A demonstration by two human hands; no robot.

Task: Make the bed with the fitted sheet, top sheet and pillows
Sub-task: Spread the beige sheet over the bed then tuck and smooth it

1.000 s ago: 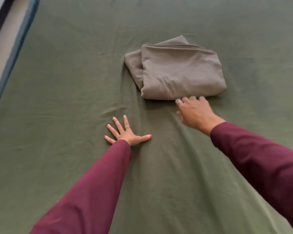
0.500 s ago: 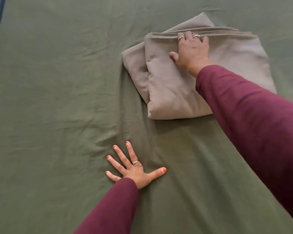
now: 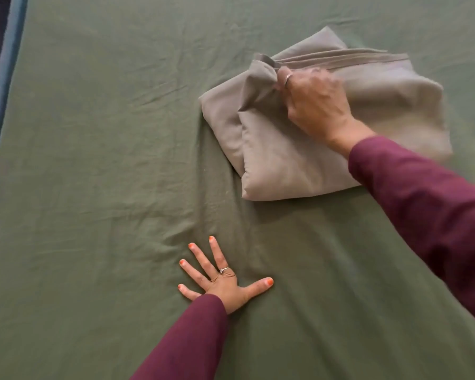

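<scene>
A green fitted sheet (image 3: pixel 99 165) covers the mattress and is lightly wrinkled. On it, right of centre, lies a folded grey-beige top sheet (image 3: pixel 285 160). My right hand (image 3: pixel 316 102) is on top of that bundle and grips its upper left corner, bunching the top layer and lifting it slightly. My left hand (image 3: pixel 220 281) lies flat on the green sheet below the bundle, fingers spread, palm pressing down. No pillows are in view.
The bed's left edge (image 3: pixel 3 86) shows as a blue-grey strip at the far left, with a dark band and pale floor beyond it. Green sheet fills the other sides of the frame.
My right hand went from the bundle's near edge up onto its top, then slid left and gathered the corner of the top layer. My left hand stays planted on the green sheet.
</scene>
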